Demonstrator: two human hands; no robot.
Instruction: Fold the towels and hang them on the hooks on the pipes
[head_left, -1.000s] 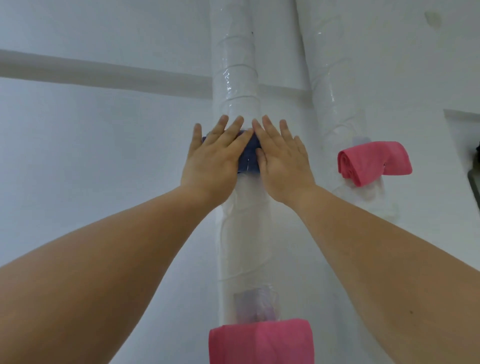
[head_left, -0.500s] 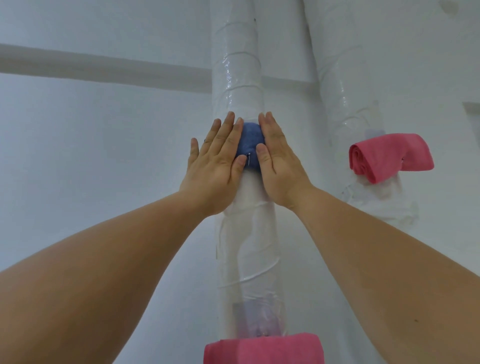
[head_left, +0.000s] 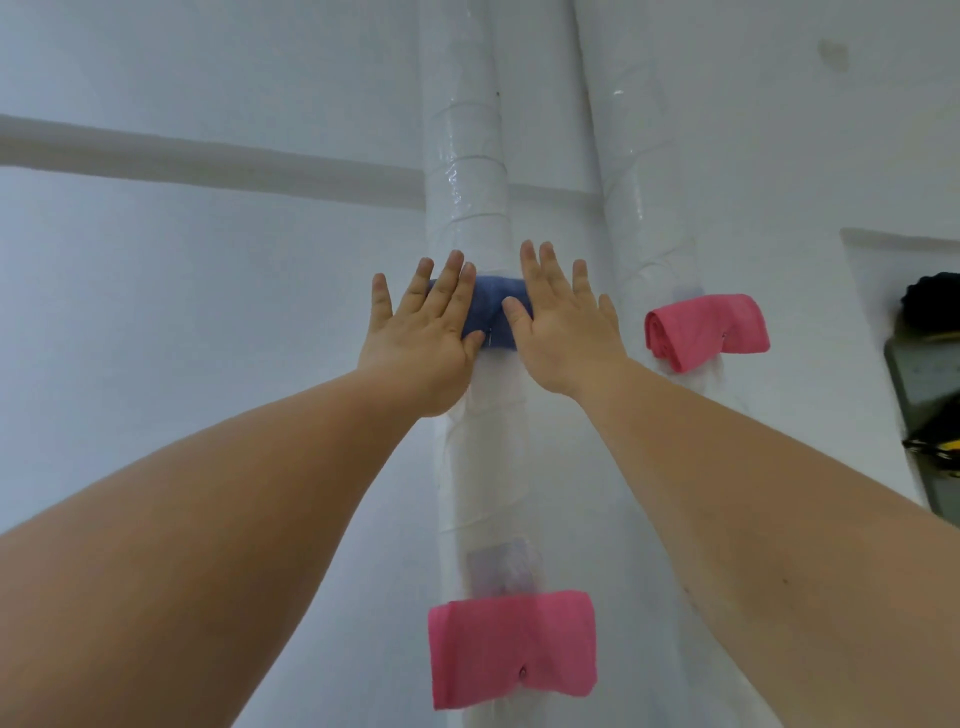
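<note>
The blue towel (head_left: 492, 310) sits high on the nearer pipe (head_left: 466, 171), a short folded band across its front, with only its middle showing between the two hands. The left hand (head_left: 421, 332) lies flat over the towel's left end and the right hand (head_left: 563, 327) over its right end. Both have straight, slightly spread fingers pointing up, and the thumbs point inward without meeting. A small metal hook tip (head_left: 489, 337) shows at the towel's lower edge, between the thumbs. To the left of the pipe the wall (head_left: 182, 322) is bare, crossed higher up by a horizontal ledge (head_left: 208, 163). To the right, the second pipe (head_left: 640, 182) stands close by, leaving a narrow gap. A rolled pink towel (head_left: 706, 330) hangs on that second pipe, just beside the right hand. A flat-folded lower pink towel (head_left: 511, 647) hangs on the nearer pipe well below the arms. Both pipes are wrapped in glossy white tape with wrinkled, spiralling seams, and the wall is matte white. The towels look soft and slightly fuzzy. Dark objects (head_left: 930, 306) at the right edge are too blurred to identify.
</note>
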